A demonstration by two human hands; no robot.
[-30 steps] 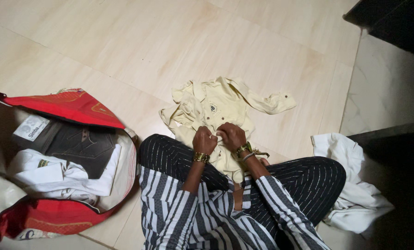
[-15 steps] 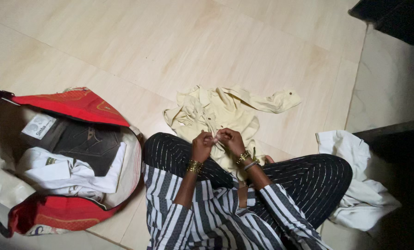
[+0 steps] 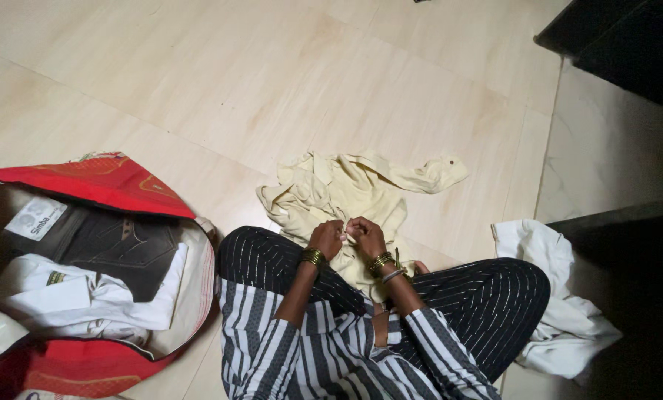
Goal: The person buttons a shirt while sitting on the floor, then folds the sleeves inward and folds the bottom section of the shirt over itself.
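The crumpled cream cotton shirt (image 3: 346,194) lies on the tiled floor straight ahead of the knees, its near edge pinched by left hand (image 3: 326,238) and right hand (image 3: 366,235), equally close

A person sits cross-legged on the tile floor (image 3: 198,81). The left hand (image 3: 325,238) and right hand (image 3: 366,237) meet knuckle to knuckle, each pinching the near edge of a cream shirt (image 3: 346,189) that spreads away beyond the fingertips. Gold bangles (image 3: 313,257) ring both wrists, just behind the fingers. Well off to the left of the fingers gapes a red bag (image 3: 94,181) stuffed with clothes; well to their right lies a white cloth (image 3: 561,296).
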